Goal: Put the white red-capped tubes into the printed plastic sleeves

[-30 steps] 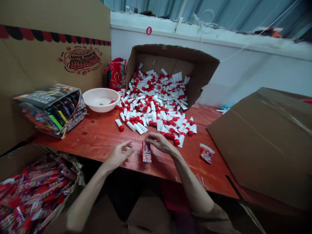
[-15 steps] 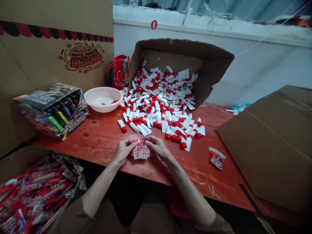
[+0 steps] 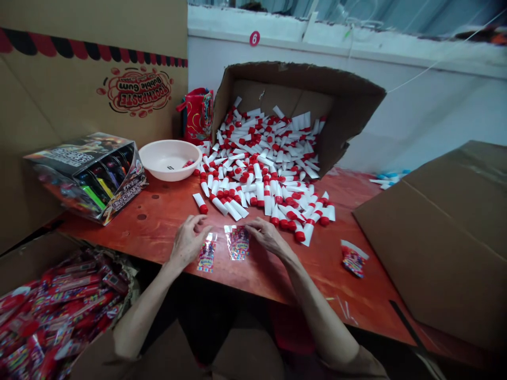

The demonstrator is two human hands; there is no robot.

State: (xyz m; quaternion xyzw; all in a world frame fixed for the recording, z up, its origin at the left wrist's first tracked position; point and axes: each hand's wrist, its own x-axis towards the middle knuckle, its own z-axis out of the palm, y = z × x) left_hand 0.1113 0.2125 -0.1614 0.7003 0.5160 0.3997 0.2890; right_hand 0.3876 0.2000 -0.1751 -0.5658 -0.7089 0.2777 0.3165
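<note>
Near the front edge of the red table (image 3: 166, 211), my left hand (image 3: 189, 241) has its fingers apart, just above and beside a small printed clear sleeve (image 3: 206, 254). My right hand (image 3: 264, 233) pinches the upper right edge of a few overlapping printed sleeves (image 3: 238, 243). Behind both hands spreads a heap of white tubes with red caps (image 3: 261, 174), spilling out of a cardboard box (image 3: 348, 121) lying on its side. One tube (image 3: 200, 203) lies by itself just beyond my left hand.
A pink bowl (image 3: 158, 169) and a display box (image 3: 79, 174) stand at the left. Below them is a carton of wrapped red packs (image 3: 63, 306). At the right are a bundle of sleeves (image 3: 354, 258) and a large carton (image 3: 439, 227).
My hands have moved apart. One sleeve is now separate at the left under my left hand, which has opened, while the others stay by my right hand. The view has shifted slightly.
</note>
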